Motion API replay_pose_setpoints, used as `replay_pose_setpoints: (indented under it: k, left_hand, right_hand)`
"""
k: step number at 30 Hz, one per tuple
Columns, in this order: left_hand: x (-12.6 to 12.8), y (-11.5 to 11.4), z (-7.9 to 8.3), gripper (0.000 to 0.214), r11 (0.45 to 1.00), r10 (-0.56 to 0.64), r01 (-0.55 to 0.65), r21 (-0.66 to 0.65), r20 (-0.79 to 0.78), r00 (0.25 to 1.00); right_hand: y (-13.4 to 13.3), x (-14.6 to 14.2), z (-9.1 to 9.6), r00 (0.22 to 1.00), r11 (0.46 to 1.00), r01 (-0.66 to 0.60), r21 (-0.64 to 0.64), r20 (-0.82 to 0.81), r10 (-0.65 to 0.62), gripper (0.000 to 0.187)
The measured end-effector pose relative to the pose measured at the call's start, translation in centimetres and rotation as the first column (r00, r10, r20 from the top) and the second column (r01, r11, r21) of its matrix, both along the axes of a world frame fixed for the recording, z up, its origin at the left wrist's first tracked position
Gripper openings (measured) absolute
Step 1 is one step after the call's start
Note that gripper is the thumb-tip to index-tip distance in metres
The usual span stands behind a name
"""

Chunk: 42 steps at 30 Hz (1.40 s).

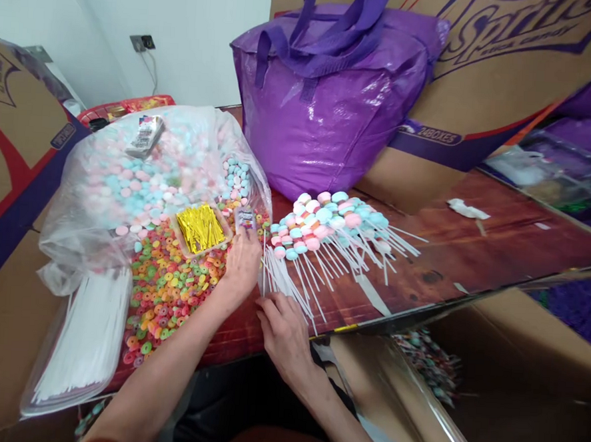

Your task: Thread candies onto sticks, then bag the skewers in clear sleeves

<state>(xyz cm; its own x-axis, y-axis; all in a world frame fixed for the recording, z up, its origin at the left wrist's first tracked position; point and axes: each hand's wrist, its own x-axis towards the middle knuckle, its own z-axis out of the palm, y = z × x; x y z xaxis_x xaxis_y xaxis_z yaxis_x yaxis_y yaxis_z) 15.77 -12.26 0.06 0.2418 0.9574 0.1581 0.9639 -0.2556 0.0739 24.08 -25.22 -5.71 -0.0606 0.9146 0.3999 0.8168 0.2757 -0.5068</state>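
My left hand (pixel 241 266) reaches into the heap of small colourful ring candies (pixel 171 287) on the table, fingers curled down among them; what they pinch, if anything, is hidden. My right hand (pixel 281 327) rests at the table's near edge, fingers bent onto the loose ends of white sticks (pixel 282 280). Just beyond lies a fan of finished skewers with pastel marshmallow candies (pixel 325 226) on white sticks.
A clear bag of pastel candies (pixel 143 172) stands at the left, with a tray of gold twist ties (pixel 201 228) in front of it. A pack of white sticks (pixel 88 335) lies at the near left. A purple bag (pixel 333 103) and cardboard boxes (pixel 495 73) crowd the back.
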Motion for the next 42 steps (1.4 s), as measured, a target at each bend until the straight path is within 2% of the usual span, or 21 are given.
replay_pose_setpoints:
  k: [4,8,11,13,16,18,19,22,25,29,31,33,34,35,36,37,39,40,42]
  left_hand:
    - [0.4,2.2,0.3,0.04,0.993,0.073,-0.08,-0.09,-0.071,0.995]
    - [-0.1,2.0,0.5,0.036,0.992,0.073,-0.074,-0.1,-0.013,0.997]
    - [-0.5,0.3,0.1,0.032,0.999,0.012,-0.006,-0.04,0.155,0.988]
    - [-0.9,-1.5,-0.4,0.031,0.998,-0.051,0.037,0.047,0.327,0.944]
    - [-1.5,-4.8,-1.4,0.029,0.986,-0.138,0.069,0.149,0.524,0.84]
    - [-1.7,-7.0,-2.1,0.03,0.986,-0.154,0.082,0.147,0.588,0.794]
    - [-1.7,-8.0,-2.4,0.032,0.987,-0.151,0.085,0.135,0.62,0.77]
    - [-2.0,-9.9,-3.0,0.041,0.989,-0.145,0.103,0.101,0.72,0.678]
    - [-2.6,-10.7,-3.3,0.043,0.984,-0.16,0.159,0.078,0.772,0.615]
    - [-3.0,-11.4,-3.8,0.046,0.967,-0.152,0.255,-0.01,0.781,0.606]
    - [-3.0,-11.8,-4.1,0.053,0.961,-0.132,0.273,-0.045,0.793,0.594]
    - [-2.9,-12.2,-4.2,0.058,0.958,-0.093,0.278,-0.076,0.833,0.546]
    - [-2.9,-12.3,-4.1,0.059,0.958,-0.044,0.268,-0.102,0.872,0.487]
    - [-2.9,-12.4,-3.9,0.059,0.959,0.034,0.245,-0.142,0.917,0.398]
    - [-2.8,-12.4,-3.7,0.057,0.956,0.139,0.214,-0.202,0.951,0.275]
    - [-2.8,-12.4,-3.4,0.054,0.942,0.257,0.188,-0.277,0.959,0.122]
    - [-2.7,-12.0,-2.7,0.048,0.872,0.477,0.227,-0.434,0.857,-0.194]
    - [-2.6,-11.7,-2.5,0.047,0.822,0.565,0.291,-0.489,0.764,-0.312]
    - [-2.5,-11.0,-2.1,0.045,0.732,0.681,0.427,-0.531,0.581,-0.446]
  right_hand:
    - [-0.3,0.4,0.1,1.0,1.0,-0.003,-0.016,-0.019,0.003,0.019]
    - [-0.5,0.4,0.3,0.999,1.0,-0.003,-0.025,-0.041,0.002,0.02]
    - [-0.4,0.6,0.8,0.956,0.999,-0.028,-0.03,-0.292,0.018,0.021]
    - [-0.2,1.0,1.3,0.837,0.997,-0.002,-0.076,-0.545,-0.04,0.02]
    - [0.5,1.2,2.2,0.534,0.972,-0.021,-0.235,-0.825,-0.188,0.025]
    - [1.1,0.9,2.8,0.347,0.955,-0.125,-0.268,-0.914,-0.211,0.028]
    - [1.3,0.6,3.1,0.279,0.951,-0.168,-0.259,-0.938,-0.206,0.027]
    - [1.8,-0.3,3.8,0.16,0.947,-0.186,-0.262,-0.959,-0.234,0.017]
    - [1.8,-0.7,4.0,0.123,0.942,-0.155,-0.296,-0.952,-0.279,0.013]
    - [1.8,-0.6,3.8,0.137,0.937,-0.178,-0.302,-0.95,-0.28,0.017]
    - [1.8,-0.5,3.4,0.139,0.943,-0.148,-0.296,-0.951,-0.277,0.018]
    - [1.8,-0.4,3.1,0.128,0.953,-0.084,-0.29,-0.952,-0.278,0.019]
    - [1.8,-0.3,2.9,0.117,0.955,-0.056,-0.293,-0.951,-0.285,0.021]
    - [1.8,-0.2,2.8,0.106,0.954,-0.038,-0.299,-0.95,-0.294,0.024]
    - [1.8,-0.1,2.8,0.099,0.952,-0.028,-0.305,-0.948,-0.301,0.028]
    - [1.9,0.0,2.8,0.096,0.95,-0.026,-0.311,-0.947,-0.307,0.031]
    - [1.9,0.2,3.0,0.104,0.949,-0.045,-0.311,-0.947,-0.305,0.033]
    - [1.8,0.2,3.2,0.114,0.951,-0.063,-0.302,-0.949,-0.293,0.031]
    - [1.7,0.3,3.5,0.15,0.952,-0.116,-0.284,-0.952,-0.266,0.025]
